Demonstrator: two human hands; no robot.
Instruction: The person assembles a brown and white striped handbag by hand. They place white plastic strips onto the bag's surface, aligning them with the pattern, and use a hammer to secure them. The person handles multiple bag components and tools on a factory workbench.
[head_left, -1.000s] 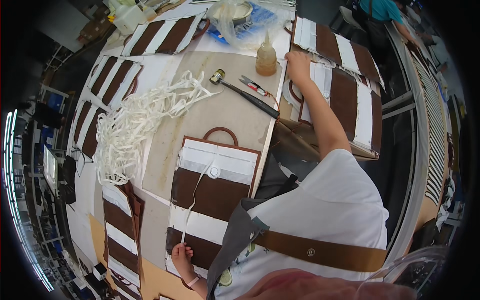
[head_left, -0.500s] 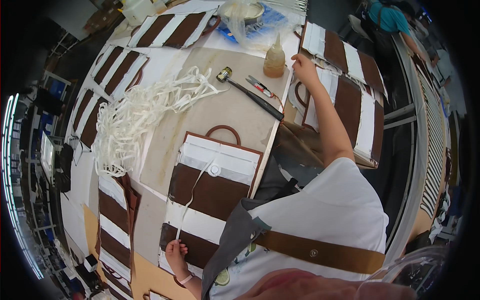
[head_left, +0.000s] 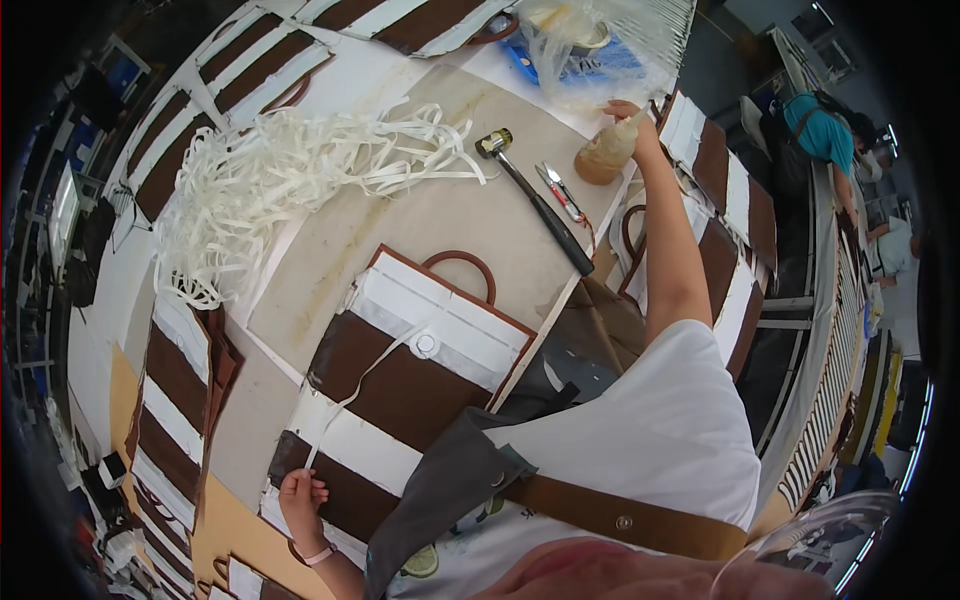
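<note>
Between the fingers of my left hand is the end of a narrow white strip. The strip runs up over a brown-and-white striped bag panel to a white round disc near the panel's top. A brown loop handle stands out from the panel's top edge. My right hand is stretched far out, just behind the nozzle of a squeeze bottle holding amber liquid. Its fingers reach out and are partly hidden by the bottle; I cannot tell whether they touch it.
Beside the bottle lie red-handled thread snips and a black-handled hammer. White strips are heaped left of the grey work board. More striped panels line the left and far edges. A plastic bag lies far off.
The whole view has turned, so the table appears rotated clockwise. My right hand has moved from beside the bottle to behind its nozzle. My left hand keeps the strip's end.
</note>
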